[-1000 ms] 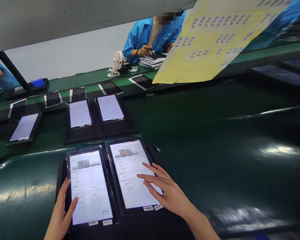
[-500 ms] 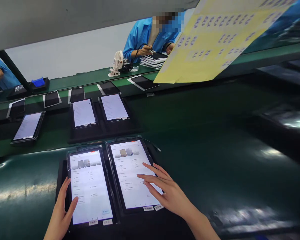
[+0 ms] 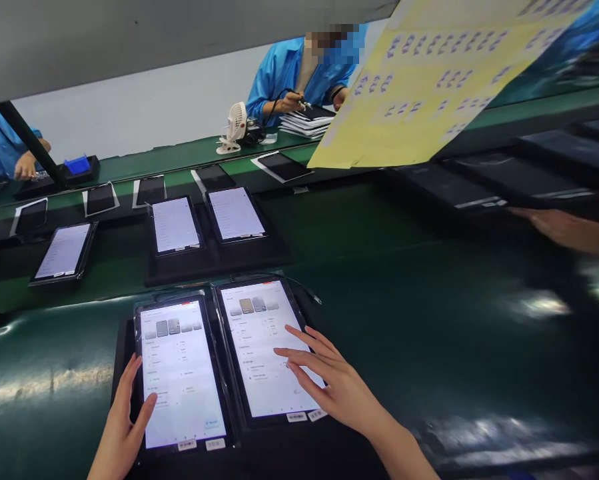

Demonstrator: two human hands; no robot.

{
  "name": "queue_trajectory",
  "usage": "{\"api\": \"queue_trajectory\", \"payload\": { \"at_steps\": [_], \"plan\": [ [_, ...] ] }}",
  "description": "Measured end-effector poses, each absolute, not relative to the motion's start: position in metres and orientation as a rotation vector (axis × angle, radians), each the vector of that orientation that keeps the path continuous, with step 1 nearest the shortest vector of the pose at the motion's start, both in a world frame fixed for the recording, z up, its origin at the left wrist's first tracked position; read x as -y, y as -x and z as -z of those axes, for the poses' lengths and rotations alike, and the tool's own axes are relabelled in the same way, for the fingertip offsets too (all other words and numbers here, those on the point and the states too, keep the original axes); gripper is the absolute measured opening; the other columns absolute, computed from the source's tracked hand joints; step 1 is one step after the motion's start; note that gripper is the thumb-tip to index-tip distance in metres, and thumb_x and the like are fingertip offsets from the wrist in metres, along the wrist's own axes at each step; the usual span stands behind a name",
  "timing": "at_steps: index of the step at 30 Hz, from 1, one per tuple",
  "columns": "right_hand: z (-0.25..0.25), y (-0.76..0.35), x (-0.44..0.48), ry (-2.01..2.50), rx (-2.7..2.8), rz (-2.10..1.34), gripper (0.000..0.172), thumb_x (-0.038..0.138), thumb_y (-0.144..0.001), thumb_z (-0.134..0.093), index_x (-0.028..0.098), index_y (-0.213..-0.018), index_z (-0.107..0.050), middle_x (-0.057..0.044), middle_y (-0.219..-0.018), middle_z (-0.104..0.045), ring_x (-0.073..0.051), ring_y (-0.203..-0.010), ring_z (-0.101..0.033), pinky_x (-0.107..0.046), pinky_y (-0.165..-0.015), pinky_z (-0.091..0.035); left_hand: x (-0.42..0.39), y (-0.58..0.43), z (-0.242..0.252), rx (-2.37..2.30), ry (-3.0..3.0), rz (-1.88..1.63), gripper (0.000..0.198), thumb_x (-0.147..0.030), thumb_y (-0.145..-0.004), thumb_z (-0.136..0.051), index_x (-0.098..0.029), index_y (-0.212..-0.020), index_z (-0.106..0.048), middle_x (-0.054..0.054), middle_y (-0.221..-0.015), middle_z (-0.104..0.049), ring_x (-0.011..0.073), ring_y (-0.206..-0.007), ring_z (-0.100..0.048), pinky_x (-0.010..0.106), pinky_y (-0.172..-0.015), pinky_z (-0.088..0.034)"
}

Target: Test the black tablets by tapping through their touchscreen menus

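Two lit tablets lie side by side on a dark tray [image 3: 124, 347] at the near edge of the green conveyor belt [image 3: 429, 320]. The left tablet [image 3: 179, 373] and the right tablet [image 3: 264, 347] each show a white settings-type screen with a row of small thumbnails near the top; barcode labels sit on the lower bezels.

Left hand [image 3: 122, 427]: open, gripping nothing. The thumb rests on the lower left corner of the left tablet screen, and the fingers lie along the tablet's left edge.

Right hand [image 3: 334, 387]: open, fingers spread, gripping nothing. The fingertips [image 3: 279, 351] are at the lower right area of the right tablet screen; whether they touch the glass cannot be told.

A thin cable [image 3: 299, 287] runs from the top of the right tablet across the belt.

Farther back, a second pair of lit tablets [image 3: 206, 220] rests on another dark tray, with one more lit tablet [image 3: 64, 250] to the left. Dark-screened devices [image 3: 149, 190] line the far green bench. A small white desk fan [image 3: 234, 127] stands there beside a person in a blue coat [image 3: 284, 73] working at a stack of devices. A yellow label sheet [image 3: 429, 80] hangs at the upper right. Another person's hand [image 3: 554, 223] reaches in from the right edge
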State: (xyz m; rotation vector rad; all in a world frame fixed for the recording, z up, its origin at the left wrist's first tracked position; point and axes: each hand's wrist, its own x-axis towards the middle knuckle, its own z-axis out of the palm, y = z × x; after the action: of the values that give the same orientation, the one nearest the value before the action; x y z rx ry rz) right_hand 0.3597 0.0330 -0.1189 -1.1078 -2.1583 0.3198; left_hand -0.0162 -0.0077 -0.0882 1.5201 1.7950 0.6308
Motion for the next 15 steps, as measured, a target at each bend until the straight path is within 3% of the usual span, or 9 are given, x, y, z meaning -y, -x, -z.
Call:
{"api": "queue_trajectory", "payload": {
  "at_steps": [15],
  "plan": [
    [0.1195,-0.3587,-0.0325,1.123,2.134,-0.303,0.026,0.019,-0.102,-0.04,0.024,-0.123,-0.054,-0.008,-0.121,-0.058,-0.03,-0.125,-0.042,-0.058,-0.104,-0.037,0.0071,0.0157,0.0894,-1.78,-1.509,-0.634,0.06,-0.052,-0.089,-0.044,-0.034,-0.143,-0.024,0.005,-0.155,-0.024,0.0289,-0.141,-0.021,0.056,-0.113,-0.02]
  ]
}}
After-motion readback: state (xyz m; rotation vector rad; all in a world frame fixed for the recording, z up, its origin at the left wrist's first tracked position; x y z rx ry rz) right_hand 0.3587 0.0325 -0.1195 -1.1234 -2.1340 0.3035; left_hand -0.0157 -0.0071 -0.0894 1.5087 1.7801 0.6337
